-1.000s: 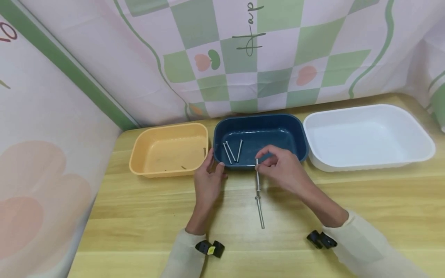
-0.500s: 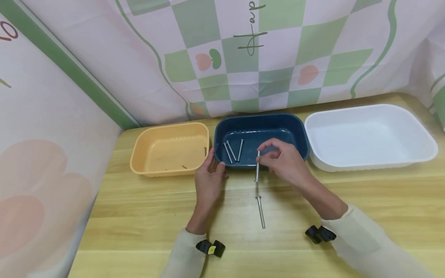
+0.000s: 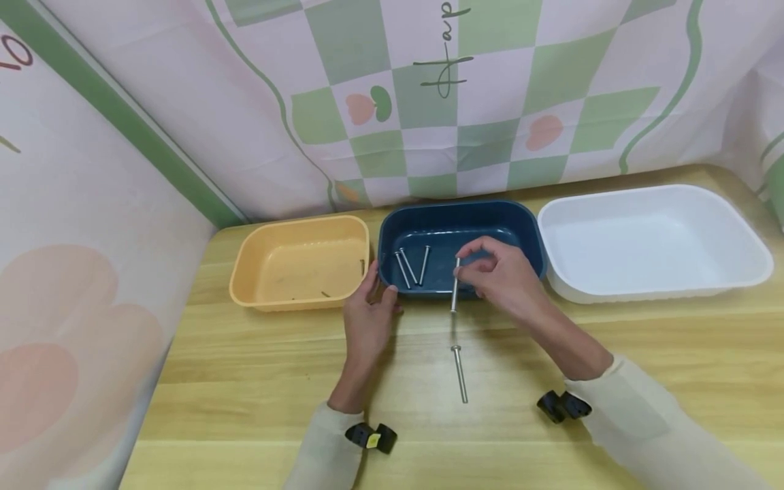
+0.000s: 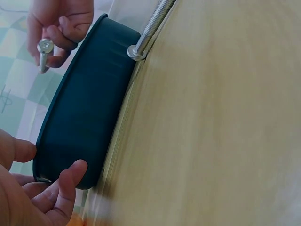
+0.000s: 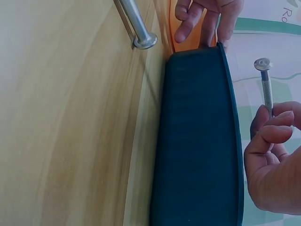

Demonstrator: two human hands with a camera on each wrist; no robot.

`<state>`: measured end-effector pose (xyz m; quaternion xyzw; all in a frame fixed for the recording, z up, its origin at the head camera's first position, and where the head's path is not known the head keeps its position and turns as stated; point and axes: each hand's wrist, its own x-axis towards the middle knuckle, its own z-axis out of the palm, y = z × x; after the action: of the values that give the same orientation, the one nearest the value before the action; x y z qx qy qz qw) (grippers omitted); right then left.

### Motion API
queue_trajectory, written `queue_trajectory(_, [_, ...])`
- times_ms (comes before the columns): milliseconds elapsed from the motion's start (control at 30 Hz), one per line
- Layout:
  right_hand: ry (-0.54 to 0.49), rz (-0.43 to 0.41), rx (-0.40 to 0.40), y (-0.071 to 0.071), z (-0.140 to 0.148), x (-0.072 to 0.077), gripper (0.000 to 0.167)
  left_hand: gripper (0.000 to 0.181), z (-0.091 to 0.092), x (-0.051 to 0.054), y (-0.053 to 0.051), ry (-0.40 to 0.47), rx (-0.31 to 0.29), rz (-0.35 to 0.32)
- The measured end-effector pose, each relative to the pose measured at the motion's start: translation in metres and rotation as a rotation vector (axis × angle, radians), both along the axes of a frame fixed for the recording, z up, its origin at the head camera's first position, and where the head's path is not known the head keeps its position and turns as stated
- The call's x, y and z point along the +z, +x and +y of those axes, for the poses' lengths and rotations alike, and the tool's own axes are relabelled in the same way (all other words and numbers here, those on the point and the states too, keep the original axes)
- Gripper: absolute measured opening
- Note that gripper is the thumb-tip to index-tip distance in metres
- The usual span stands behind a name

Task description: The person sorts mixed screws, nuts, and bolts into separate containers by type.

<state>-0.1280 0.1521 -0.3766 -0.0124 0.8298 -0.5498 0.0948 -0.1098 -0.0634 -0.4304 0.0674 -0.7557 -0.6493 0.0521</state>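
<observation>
Between thumb and forefinger my right hand [image 3: 505, 282] pinches a silver bolt [image 3: 454, 296] near its threaded end. The bolt's round head points down toward me, over the front rim of the dark blue tray [image 3: 490, 209]; the right wrist view shows its head [image 5: 263, 64] with a recess. My left hand [image 3: 367, 320] touches the tray's front left corner, thumb on the front wall and a finger at the left side. Several bolts [image 3: 424, 265] lie in the tray's left half. Another bolt [image 3: 460, 374] lies on the table in front, head toward the tray.
A yellow tray [image 3: 245, 292] with a few small screws [image 3: 325, 295] stands left of the blue one. On the right is a white tray [image 3: 649, 294]. Patterned cloth [image 3: 429, 150] hangs behind, and the wooden table [image 3: 245, 408] extends in front.
My right hand has lifted the pinched bolt up and away from the bolt on the table, toward the blue tray. The left hand stays at the tray's corner.
</observation>
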Motion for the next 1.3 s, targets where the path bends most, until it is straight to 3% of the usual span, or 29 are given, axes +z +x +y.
queue_trajectory(533, [-0.114, -0.016, -0.058, -0.017, 0.003, -0.002, 0.029, 0.061, 0.002, -0.001, -0.001, 0.007, 0.007, -0.009])
queue_trajectory(800, [-0.094, -0.014, -0.062, -0.024, 0.003, -0.005, 0.036, 0.061, 0.001, -0.001, -0.001, 0.002, 0.006, -0.011])
queue_trajectory(1300, [-0.036, -0.004, -0.070, -0.032, -0.002, -0.008, 0.030, 0.060, 0.001, -0.002, 0.000, -0.002, 0.010, -0.013])
